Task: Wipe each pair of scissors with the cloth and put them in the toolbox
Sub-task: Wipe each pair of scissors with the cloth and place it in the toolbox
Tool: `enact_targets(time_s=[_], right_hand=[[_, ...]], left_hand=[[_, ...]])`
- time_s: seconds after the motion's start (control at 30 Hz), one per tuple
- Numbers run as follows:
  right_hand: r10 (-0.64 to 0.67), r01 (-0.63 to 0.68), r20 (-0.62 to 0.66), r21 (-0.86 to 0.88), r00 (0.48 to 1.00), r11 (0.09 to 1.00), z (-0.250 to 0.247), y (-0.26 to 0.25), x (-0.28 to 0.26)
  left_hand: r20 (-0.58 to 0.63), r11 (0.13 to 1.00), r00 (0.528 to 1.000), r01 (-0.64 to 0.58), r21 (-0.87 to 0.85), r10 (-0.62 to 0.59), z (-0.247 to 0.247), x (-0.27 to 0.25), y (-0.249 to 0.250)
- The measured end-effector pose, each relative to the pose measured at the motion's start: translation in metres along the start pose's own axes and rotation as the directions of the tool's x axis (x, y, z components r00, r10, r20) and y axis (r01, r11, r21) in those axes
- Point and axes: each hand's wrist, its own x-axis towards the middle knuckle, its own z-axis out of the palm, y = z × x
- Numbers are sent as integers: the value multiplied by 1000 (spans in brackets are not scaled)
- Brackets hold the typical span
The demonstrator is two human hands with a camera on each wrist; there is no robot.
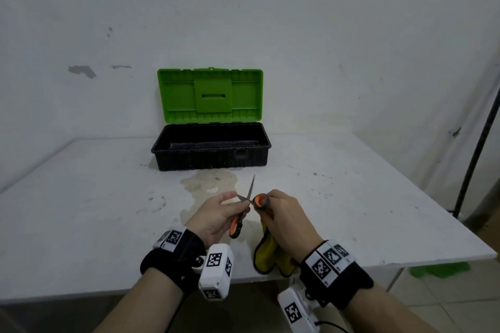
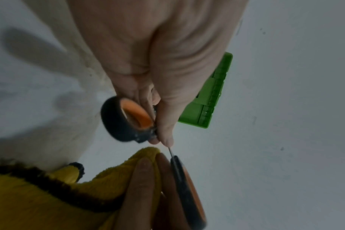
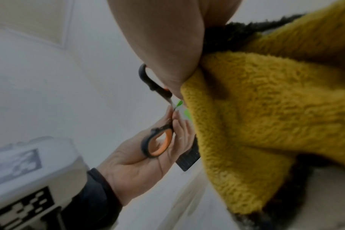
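White scuffed wall [image 1: 324, 35] rises behind the stained white bench [image 1: 81, 211], and at its far middle the black plastic toolbox with its green lid propped up [image 1: 211, 149] stands open, straight ahead of both my hands; the orange-and-black-handled scissors [image 1: 244, 207] are held above the bench's near edge, opened into a cross, one blade pointing away toward the box. My left hand [image 1: 216, 215] pinches them near the pivot, one handle loop lying against its palm; my right hand [image 1: 284, 217] clutches the fuzzy yellow cloth with dark trim [image 1: 270, 254] and curls on the other loop. I judge the wipe unfinished; the box lies well apart, about equally near either hand.
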Motion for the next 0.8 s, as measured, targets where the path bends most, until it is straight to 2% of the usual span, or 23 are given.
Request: enact_targets(time_s=[0.13, 0.3, 0.43, 0.6, 0.8], right_hand=[[62, -60, -39, 38, 997, 997, -10, 19, 4], [97, -93, -98, 44, 990, 995, -23, 28, 9], [32, -27, -83, 67, 996, 997, -24, 25, 3], [-53, 54, -15, 89, 999, 995, -10, 19, -5], [-94, 101, -72, 100, 993, 990, 4, 13, -7]], left_hand=[[-42, 1000, 999, 20, -4, -21, -7, 4, 7], [78, 947, 997, -13, 320, -12, -15, 1, 10], [98, 896, 995, -19, 443, -27, -14, -2, 10], [75, 874, 997, -47, 484, 12, -9, -1, 7], [107, 888, 989, -137, 439, 100, 1, -4, 8]])
